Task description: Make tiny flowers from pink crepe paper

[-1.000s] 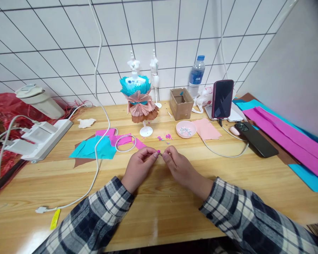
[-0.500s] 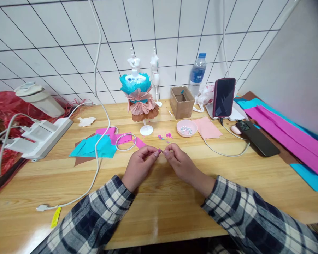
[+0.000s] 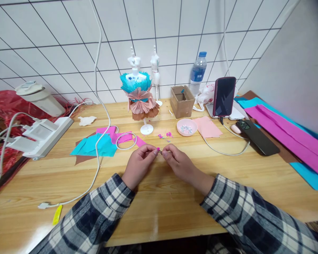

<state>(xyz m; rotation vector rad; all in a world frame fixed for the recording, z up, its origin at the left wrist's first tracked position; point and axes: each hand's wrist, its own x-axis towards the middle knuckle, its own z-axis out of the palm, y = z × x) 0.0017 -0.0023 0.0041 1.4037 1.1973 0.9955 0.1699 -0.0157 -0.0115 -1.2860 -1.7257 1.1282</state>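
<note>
Between my fingertips, above the middle of the table, is a tiny pink paper flower [image 3: 158,149] with a thin dark stem-like end. My left hand [image 3: 140,163] pinches it from the left between thumb and forefinger. My right hand [image 3: 180,165] pinches the thin end from the right; whether this is wire or twisted paper is too small to tell. Just beyond the hands lie small pink-and-blue paper flowers [image 3: 169,134]. Behind them stands a white doll dress form [image 3: 135,76] wearing ruffled blue, pale pink and brown paper. A pink bowl [image 3: 187,132] holds silvery beads.
Left are blue crepe paper [image 3: 95,146], a white cable [image 3: 97,141] crossing the table and a power strip [image 3: 49,141]. A cardboard box [image 3: 181,107], water bottle [image 3: 198,70], propped phone [image 3: 224,97], black phone [image 3: 258,137] and long paper sheets [image 3: 288,134] are right.
The pink tip between my fingers now stands out a little more above the fingertips. Both hands keep nearly the same place and pinch; the whole view has shifted slightly.
</note>
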